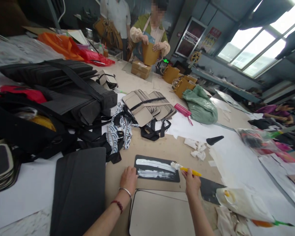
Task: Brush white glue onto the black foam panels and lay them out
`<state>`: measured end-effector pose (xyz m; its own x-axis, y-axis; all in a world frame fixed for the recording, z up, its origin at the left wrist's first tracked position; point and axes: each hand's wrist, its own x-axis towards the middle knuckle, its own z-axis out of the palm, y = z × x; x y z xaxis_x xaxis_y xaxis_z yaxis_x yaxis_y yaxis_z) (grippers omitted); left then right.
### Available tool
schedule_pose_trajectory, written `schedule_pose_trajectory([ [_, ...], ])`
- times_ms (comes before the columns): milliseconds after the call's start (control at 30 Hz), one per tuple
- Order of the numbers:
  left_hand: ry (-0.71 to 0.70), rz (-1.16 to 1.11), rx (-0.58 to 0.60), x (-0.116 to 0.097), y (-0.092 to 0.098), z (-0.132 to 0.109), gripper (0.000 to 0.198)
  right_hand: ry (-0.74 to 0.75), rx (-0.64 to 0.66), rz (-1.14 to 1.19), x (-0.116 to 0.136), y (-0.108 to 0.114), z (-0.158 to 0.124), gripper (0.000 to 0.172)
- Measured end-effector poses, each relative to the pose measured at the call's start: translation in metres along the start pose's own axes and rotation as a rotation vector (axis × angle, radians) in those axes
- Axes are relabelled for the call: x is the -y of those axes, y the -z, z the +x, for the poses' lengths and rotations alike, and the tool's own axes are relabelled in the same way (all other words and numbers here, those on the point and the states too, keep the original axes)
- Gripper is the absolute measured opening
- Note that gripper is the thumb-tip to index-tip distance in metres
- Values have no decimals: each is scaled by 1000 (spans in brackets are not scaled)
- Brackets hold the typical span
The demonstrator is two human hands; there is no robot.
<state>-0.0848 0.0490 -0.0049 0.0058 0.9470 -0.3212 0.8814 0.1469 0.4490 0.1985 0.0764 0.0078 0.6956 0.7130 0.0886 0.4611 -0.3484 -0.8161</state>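
Note:
A black rectangular panel [157, 168] lies flat on the worktable, streaked with two bands of white glue. My right hand [191, 182] is closed on a yellow-handled brush [186, 168], whose white bristles rest on the panel's right end. My left hand [128, 178] presses down at the panel's left edge, fingers curled. A beige panel with dark trim [159, 213] lies just in front of me, between my forearms.
A stack of dark grey sheets [78, 190] lies at my left. Black bags [64, 88], straps and stacked beige panels [147, 105] fill the middle. A green sack [201, 105] and a white bag [243, 203] sit to the right. Two people stand at the table's far end.

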Motion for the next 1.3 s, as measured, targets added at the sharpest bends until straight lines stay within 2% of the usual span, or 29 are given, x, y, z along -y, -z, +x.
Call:
schedule_pose_trajectory([
  [167, 142, -176, 6, -8, 0, 4, 21, -106, 11, 121, -8, 16, 11, 40],
  [267, 229, -247, 11, -14, 1, 7, 28, -147, 60, 214, -5, 12, 2, 40],
  [400, 277, -283, -26, -15, -1, 13, 29, -196, 187, 373, 12, -21, -26, 44],
  [633, 324, -321, -50, -9, -11, 24, 17, -370, 421, 632, 51, -82, -85, 45],
  [733, 317, -336, -64, -8, -13, 26, 22, -384, 457, 657, 56, -101, -99, 42],
  [800, 312, -351, -76, -6, -14, 27, 25, -388, 427, 662, 52, -106, -96, 39],
  [900, 316, -387, -83, -4, -15, 26, 28, -389, 287, 639, 32, -91, -70, 37],
  [1033, 340, -480, -77, -2, -18, 27, 31, -379, 6, 559, -6, -33, -22, 31],
  [1100, 352, -549, -58, -1, -19, 27, 31, -361, -90, 528, -16, -7, -10, 31],
  [1167, 364, -630, -22, 0, -19, 27, 28, -335, -103, 517, -14, 5, -13, 32],
  [1200, 370, -670, 0, 1, -19, 27, 27, -324, -79, 518, -9, 5, -20, 33],
  [1300, 391, -772, 60, 2, -17, 27, 25, -281, 115, 535, 18, -19, -58, 42],
])
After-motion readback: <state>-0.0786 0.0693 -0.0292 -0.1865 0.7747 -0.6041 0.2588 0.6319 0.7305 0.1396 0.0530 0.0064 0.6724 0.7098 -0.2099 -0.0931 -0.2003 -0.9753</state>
